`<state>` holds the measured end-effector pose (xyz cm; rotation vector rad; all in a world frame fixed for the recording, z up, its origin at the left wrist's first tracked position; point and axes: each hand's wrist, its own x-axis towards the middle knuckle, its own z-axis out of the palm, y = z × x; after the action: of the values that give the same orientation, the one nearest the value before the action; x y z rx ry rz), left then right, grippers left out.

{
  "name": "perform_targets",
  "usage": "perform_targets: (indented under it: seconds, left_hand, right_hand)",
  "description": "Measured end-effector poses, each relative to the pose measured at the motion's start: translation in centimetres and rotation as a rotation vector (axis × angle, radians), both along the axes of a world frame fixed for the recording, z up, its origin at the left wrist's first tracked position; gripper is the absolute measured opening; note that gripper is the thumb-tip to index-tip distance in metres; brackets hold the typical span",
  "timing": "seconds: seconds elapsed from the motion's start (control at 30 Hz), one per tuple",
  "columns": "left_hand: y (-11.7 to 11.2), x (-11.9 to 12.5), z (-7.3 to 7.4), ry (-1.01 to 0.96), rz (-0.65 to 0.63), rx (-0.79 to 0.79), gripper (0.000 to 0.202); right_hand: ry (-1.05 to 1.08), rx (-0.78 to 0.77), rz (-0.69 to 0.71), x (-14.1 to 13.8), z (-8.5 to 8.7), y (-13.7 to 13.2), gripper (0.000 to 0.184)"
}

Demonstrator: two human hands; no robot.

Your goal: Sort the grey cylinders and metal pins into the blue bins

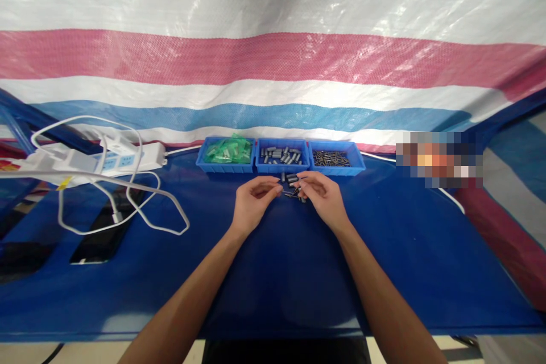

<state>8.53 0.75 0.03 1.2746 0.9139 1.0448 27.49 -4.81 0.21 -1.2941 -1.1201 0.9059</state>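
Observation:
My left hand [253, 200] is above the blue table, its thumb and index finger drawn close in a pinch. What lies between those fingertips is too small to make out. Facing it, my right hand [323, 196] also pinches, and its fingertips partly hide something small. Several dark grey cylinders [292, 177] lie just beyond the fingertips, in front of the middle bin. Thin metal screws [290, 195] show between the two hands, partly covered by the right fingers.
Three blue bins stand in a row: one with green plastic packets [229, 151], one with grey cylinders [279, 154], one with screws [330, 158]. On the left are a white power strip [140, 157], looped white cables [174, 231] and a black phone [102, 233]. Striped sheeting [264, 57] hangs behind.

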Motion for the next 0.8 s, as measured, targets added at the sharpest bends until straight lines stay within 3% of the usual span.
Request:
perform_targets:
  seconds: [0.33,0.53,0.8]
  left_hand:
    - [-0.30,0.50,-0.26,-0.035,0.034,-0.050,0.029]
    - [0.00,0.32,-0.29,-0.074,0.063,-0.068,0.028]
    - [-0.18,0.45,-0.38,-0.084,-0.009,-0.071,0.031]
  right_hand:
    - [-0.108,0.026,0.190,-0.33,0.74,-0.54,0.020]
    - [-0.106,0.028,0.136,-0.33,0.39,-0.43,0.021]
    - [0.114,-0.039,0.141,-0.41,0.92,-0.30,0.021]
